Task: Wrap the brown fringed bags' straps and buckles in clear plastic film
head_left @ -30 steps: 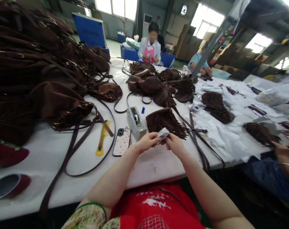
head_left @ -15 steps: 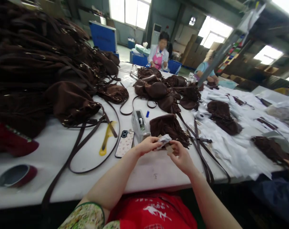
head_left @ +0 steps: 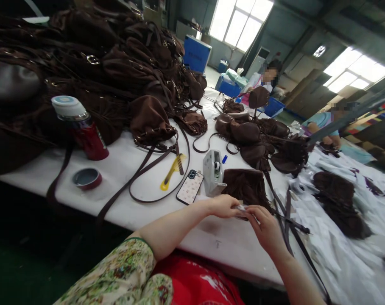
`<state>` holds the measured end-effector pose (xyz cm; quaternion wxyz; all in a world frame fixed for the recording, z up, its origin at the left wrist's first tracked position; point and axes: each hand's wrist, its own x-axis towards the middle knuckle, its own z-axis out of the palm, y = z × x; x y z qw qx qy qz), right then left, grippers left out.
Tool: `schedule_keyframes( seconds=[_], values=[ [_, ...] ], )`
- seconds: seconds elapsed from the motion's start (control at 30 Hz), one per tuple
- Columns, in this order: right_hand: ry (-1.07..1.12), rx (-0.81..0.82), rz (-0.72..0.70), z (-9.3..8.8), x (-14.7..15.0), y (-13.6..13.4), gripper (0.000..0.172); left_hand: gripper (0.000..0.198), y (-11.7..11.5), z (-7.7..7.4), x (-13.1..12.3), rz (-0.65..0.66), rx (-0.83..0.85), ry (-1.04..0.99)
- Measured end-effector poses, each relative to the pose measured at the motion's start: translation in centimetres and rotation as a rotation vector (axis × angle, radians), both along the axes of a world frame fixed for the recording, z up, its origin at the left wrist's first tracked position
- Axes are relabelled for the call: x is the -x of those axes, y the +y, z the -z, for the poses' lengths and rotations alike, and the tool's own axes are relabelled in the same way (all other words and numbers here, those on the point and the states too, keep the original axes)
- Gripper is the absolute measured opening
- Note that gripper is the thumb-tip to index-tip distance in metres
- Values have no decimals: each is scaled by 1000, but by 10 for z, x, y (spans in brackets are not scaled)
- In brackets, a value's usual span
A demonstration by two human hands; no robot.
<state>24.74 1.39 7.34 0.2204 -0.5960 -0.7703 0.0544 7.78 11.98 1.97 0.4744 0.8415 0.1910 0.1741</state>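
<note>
Over the near edge of the table, my left hand (head_left: 223, 206) and my right hand (head_left: 264, 222) meet with fingertips closed on a small crumpled white piece (head_left: 241, 208). Whether it is paper or thin plastic I cannot tell, and the fingers cover most of it. Just beyond them lies a dark brown fringed bag (head_left: 245, 184), its straps (head_left: 283, 220) trailing to the right. A tape dispenser (head_left: 212, 174) stands to the left of that bag. Beside it are a phone in a patterned case (head_left: 190, 187) and a yellow comb (head_left: 171, 173).
A tall heap of brown bags (head_left: 116, 72) fills the left side. A red flask (head_left: 87, 135) and its cup-like lid (head_left: 87, 178) stand near the left edge. More bags (head_left: 252, 135) lie mid-table; white wrapping (head_left: 326, 258) covers the right. Two people work across the table.
My view has swung left, bringing the whole flask into sight. My hands have drawn closer together around the white piece, which now shows less; the tan bit at my right fingers is hidden.
</note>
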Motion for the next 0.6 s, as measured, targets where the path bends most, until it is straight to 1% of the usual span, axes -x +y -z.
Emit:
schedule_keyframes(
  seconds=[0.17,0.23,0.3,0.37,0.4,0.47,0.53,0.6],
  values=[
    [270,170,198,24,-10,-8,24,48,-17,-4,-2,-56,1,40],
    [394,257,269,31,-14,-10,27,54,-23,-4,-4,-105,-24,42],
    [532,325,326,35,-17,-10,32,68,-27,-3,-6,-137,-56,37],
    [627,393,351,36,-20,-9,39,83,-29,-3,-6,-115,-77,51],
    [646,427,343,36,-21,-9,41,88,-29,-3,-6,-91,-81,61],
    [628,475,302,34,-22,-9,37,88,-29,-3,-7,-59,-81,82],
    [586,476,267,33,-23,-11,30,79,-28,-1,-7,-42,-83,98],
    [543,446,253,32,-24,-13,28,66,-28,1,-9,-28,-105,114]
  ],
)
